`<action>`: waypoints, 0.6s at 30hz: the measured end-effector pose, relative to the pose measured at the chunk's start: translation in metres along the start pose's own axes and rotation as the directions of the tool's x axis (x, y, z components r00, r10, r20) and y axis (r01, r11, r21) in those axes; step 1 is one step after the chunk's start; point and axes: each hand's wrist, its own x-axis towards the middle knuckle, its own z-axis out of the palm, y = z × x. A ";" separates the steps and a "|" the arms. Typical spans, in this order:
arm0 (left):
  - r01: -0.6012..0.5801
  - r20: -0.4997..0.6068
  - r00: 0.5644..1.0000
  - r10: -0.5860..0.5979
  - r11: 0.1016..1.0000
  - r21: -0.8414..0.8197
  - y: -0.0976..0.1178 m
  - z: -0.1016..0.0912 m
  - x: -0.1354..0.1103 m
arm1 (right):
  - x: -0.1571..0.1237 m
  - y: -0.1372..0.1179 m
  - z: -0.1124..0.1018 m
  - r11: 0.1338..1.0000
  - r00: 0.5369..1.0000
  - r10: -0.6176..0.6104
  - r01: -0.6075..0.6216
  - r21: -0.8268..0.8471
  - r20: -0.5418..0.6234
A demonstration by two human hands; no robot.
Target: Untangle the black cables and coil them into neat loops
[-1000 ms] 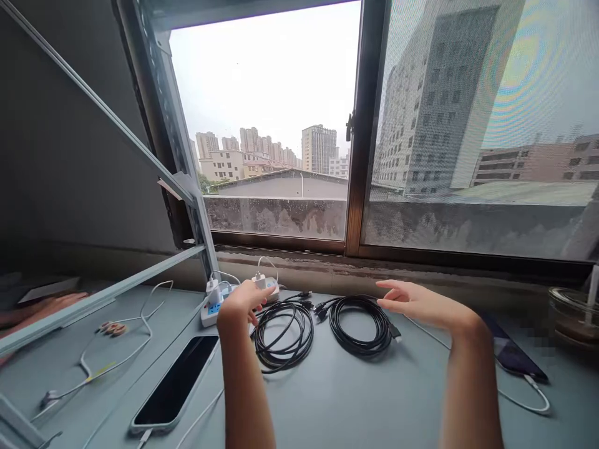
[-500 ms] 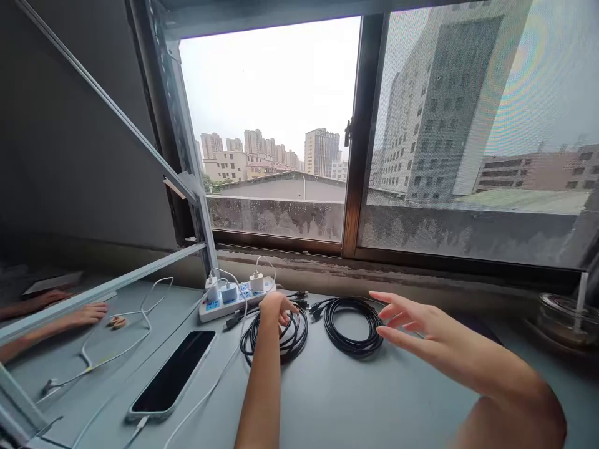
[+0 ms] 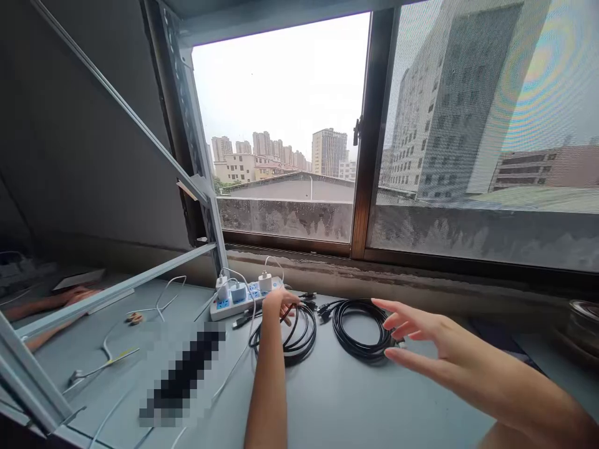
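Two coils of black cable lie side by side on the grey-blue tabletop. My left hand (image 3: 279, 304) is bent down over the left coiled cable (image 3: 306, 343), its fingers curled round some of the upper loops; my wrist hides part of this coil. Beside the right coiled cable (image 3: 349, 346), which lies flat with its plug ends towards the left, my right hand (image 3: 423, 330) hovers. The thumb and fingers of that hand are spread, with nothing between them.
Behind my left hand stands a white power strip (image 3: 243, 304) with several chargers. A pixelated dark phone shape (image 3: 187, 371) and white cords lie at left. A metal frame (image 3: 121, 288) crosses there; another person's arm (image 3: 56, 333) is beyond it. A lidded cup (image 3: 584, 324) stands far right.
The view has shifted, so most things sit further right. My left hand stays on the left coil, whose loops look slightly shifted. The right hand's thumb and fingers have spread wider.
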 end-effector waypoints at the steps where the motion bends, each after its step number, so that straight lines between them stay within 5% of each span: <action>1: 0.032 0.004 0.999 -0.032 0.999 -0.019 0.000 -0.006 -0.002 | 0.000 0.002 0.001 1.000 1.000 -0.018 0.018 -0.002 0.006; 4: 0.061 -0.052 0.996 -0.066 0.994 -0.092 0.000 -0.023 -0.011 | 0.001 0.006 0.002 1.000 0.999 -0.027 0.027 0.000 0.028; 8: -0.026 -0.263 0.965 -0.025 0.982 -0.188 0.002 -0.041 -0.026 | -0.001 0.008 0.002 1.000 0.999 -0.020 0.020 0.001 0.051; 15: -0.300 -0.561 0.823 0.088 0.906 -0.299 0.020 -0.054 -0.056 | 0.021 -0.006 0.001 0.999 0.988 -0.028 0.023 0.039 0.150; 18: -0.516 -0.662 0.737 0.140 0.748 -0.417 0.035 -0.053 -0.068 | 0.049 -0.013 0.005 0.999 0.974 0.026 -0.020 -0.030 0.227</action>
